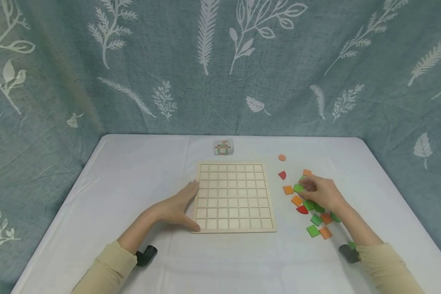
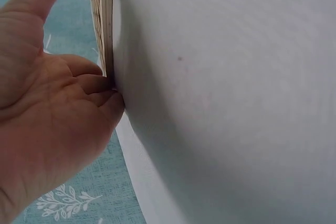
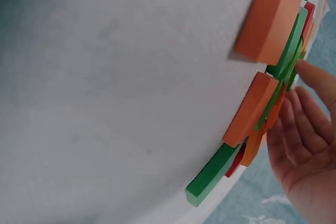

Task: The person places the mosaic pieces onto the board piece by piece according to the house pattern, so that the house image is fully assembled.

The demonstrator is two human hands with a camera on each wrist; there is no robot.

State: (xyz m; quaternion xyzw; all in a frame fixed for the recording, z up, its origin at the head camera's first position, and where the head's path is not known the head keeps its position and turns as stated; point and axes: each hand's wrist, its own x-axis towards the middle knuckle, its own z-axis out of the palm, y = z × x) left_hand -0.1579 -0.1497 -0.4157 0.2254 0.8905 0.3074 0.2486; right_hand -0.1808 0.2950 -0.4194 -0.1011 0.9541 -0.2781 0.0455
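Note:
A pale wooden grid board (image 1: 233, 200) lies on the white table. My left hand (image 1: 178, 204) rests at its left side, fingers along the edge and thumb at the near left corner. In the left wrist view, fingertips (image 2: 107, 90) touch the board's edge (image 2: 106, 24). My right hand (image 1: 323, 192) is over a loose cluster of small flat tiles. Its thumb and fingers are bent with a gap between them, close around a green tile (image 1: 298, 188). The right wrist view has the right hand (image 3: 310, 135) beside the green and orange tiles (image 3: 249, 108).
Several orange, green and red tiles, among them an orange square (image 1: 325, 233), spread right of the board. Farther back lie a red quarter-round piece (image 1: 282, 175) and an orange disc (image 1: 282, 157). A small clear box (image 1: 223, 147) with a coloured pattern stands behind the board.

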